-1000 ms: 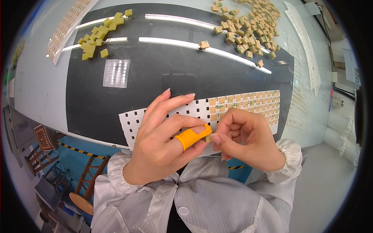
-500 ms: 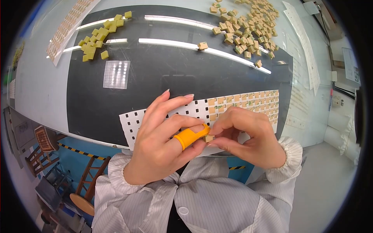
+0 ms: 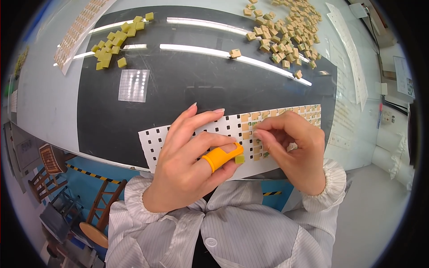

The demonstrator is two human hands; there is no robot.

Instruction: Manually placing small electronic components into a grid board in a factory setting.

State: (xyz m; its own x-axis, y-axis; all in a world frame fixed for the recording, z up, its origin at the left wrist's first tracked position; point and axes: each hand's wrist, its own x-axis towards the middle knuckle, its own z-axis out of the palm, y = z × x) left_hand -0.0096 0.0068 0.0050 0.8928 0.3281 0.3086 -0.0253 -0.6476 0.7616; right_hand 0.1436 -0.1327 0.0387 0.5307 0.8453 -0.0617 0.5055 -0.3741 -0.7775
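Observation:
My left hand (image 3: 190, 165) rests over a white perforated sheet (image 3: 257, 170) and pinches a small cube (image 3: 240, 159), its yellow-green face showing, between thumb and finger. An orange finger guard (image 3: 219, 159) covers one of its fingers. Rows of small tan squares with green marks fill the sheet's right part; its left part has only dark square holes. Above the tan squares, my right hand (image 3: 295, 149) is closed, thumb and fingertip together. Whatever its fingertips hold, if anything, is too small to make out.
Several yellow-green cubes (image 3: 107, 51) lie at the far left, near a clear gridded square (image 3: 134, 85). A heap of tan blocks (image 3: 290, 35) spreads at the far right. Another printed sheet (image 3: 80, 33) lies at the back left. Wooden stools (image 3: 95, 234) stand below the table's left.
My right hand has drawn away from the cube, moving right and slightly up over the tan squares. The left hand stays in place, with more of the cube's yellow-green face visible.

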